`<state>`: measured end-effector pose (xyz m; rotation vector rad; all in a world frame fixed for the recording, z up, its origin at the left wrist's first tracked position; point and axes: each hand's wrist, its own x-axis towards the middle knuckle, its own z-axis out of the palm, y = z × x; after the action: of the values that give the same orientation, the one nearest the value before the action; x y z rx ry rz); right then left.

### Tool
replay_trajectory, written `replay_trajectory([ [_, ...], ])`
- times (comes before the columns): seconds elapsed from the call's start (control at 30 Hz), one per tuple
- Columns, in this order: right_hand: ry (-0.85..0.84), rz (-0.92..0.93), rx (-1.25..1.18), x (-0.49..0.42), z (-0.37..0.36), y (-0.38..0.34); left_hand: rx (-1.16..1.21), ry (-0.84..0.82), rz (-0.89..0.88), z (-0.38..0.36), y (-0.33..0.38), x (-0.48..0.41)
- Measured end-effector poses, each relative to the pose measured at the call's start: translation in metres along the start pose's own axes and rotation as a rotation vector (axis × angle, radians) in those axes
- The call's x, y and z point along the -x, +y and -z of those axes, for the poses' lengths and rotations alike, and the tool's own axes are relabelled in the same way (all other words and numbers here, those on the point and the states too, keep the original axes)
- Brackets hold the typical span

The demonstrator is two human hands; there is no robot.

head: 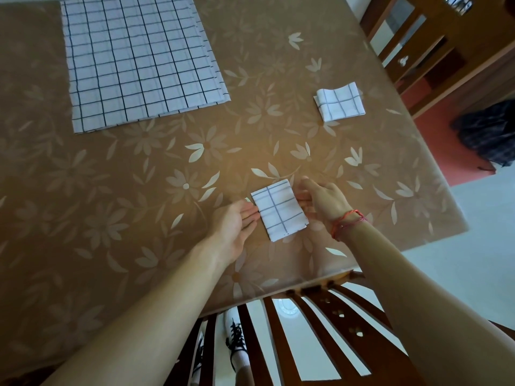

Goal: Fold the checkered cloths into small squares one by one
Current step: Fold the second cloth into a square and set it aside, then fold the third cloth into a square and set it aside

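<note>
A small folded cloth (pixel 280 210), white with dark lines, is seen lying on the table (pixel 139 190), close to the near edge and between the two hands. The left hand (pixel 234 227) is held at the cloth's left side, with its fingers (pixel 249 214) kept straight and laid against that edge; nothing is gripped by it. The right hand (pixel 324 200) is placed at the cloth's right side, with its fingers bent toward the edge. It cannot be told whether the cloth is pinched by them or only touched. A red string (pixel 348 220) is tied around the right wrist. A second folded cloth (pixel 340 103) is set farther back on the right, well apart from the hands. A pile of big flat cloths (pixel 139 59) is spread out at the far left of the table. The table is covered with a brown sheet with pale flowers on it. A wooden chair (pixel 320 316) is pushed up to the near edge, and a white shoe with black laces (pixel 237 338) is seen through its bars.
</note>
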<state>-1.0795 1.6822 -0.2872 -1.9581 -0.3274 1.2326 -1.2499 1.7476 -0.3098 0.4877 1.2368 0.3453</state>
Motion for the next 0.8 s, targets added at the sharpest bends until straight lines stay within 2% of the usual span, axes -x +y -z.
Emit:
replay_trajectory([
  [0.8,0.015,-0.008,-0.069,0.008,-0.004,0.006,-0.028,-0.017,-0.030,0.005,0.000,-0.005],
])
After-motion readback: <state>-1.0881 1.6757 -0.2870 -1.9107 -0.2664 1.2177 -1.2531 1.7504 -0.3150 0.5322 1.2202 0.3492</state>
